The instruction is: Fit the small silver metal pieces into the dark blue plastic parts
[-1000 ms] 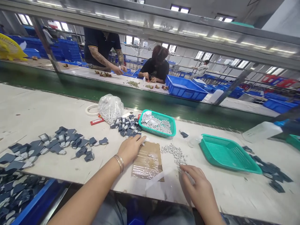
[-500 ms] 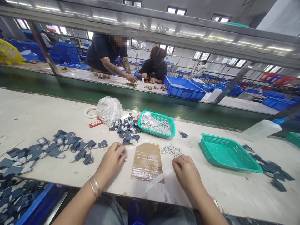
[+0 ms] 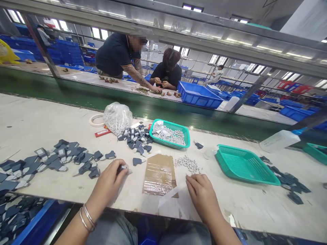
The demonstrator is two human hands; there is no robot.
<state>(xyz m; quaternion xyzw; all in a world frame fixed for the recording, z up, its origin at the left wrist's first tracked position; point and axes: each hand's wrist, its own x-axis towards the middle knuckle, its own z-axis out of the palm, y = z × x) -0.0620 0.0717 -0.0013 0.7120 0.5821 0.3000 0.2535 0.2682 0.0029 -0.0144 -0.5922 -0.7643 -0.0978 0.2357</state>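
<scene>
My left hand [image 3: 108, 182] is closed on a small dark grey piece [image 3: 123, 167] just left of a taped brown card [image 3: 159, 174] on the white table. My right hand [image 3: 201, 195] rests right of the card, fingers curled at the edge of a heap of tiny silver parts [image 3: 187, 163]; what it pinches is hidden. One loose grey piece [image 3: 137, 161] lies between my left hand and a pile of grey pieces [image 3: 134, 137].
A green basket with silver parts [image 3: 170, 133], an empty green basket [image 3: 242, 165], a clear bag [image 3: 117, 117], a tape roll [image 3: 96, 120] and a spread of grey pieces [image 3: 51, 160] sit on the table. Two people work across the green conveyor [image 3: 76, 97].
My left hand drew back from the grey pile toward me, carrying a grey piece. My right hand shifted left and closed its fingers near the silver heap.
</scene>
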